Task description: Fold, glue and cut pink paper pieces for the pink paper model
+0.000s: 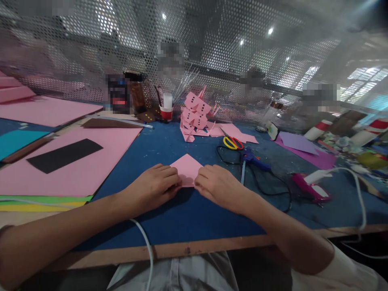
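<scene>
A folded piece of pink paper (187, 167) lies on the blue tabletop, its top corner pointing away from me and its near edge straight. My left hand (162, 182) grips its left corner, with the fingers curled over the edge. On the opposite corner, my right hand (216, 184) pinches the paper in the same way. Both hands hide the side corners. Beyond them stands a pink paper ship model (196, 111) with black dots on its sails.
Scissors (233, 142) and a blue glue gun (256, 159) with a black cord lie right of the paper. A magenta device (312, 188) with a white cable sits farther right. Pink sheets (118, 147) with a black strip (65, 155) are at left. A perforated metal screen (212, 48) stands behind.
</scene>
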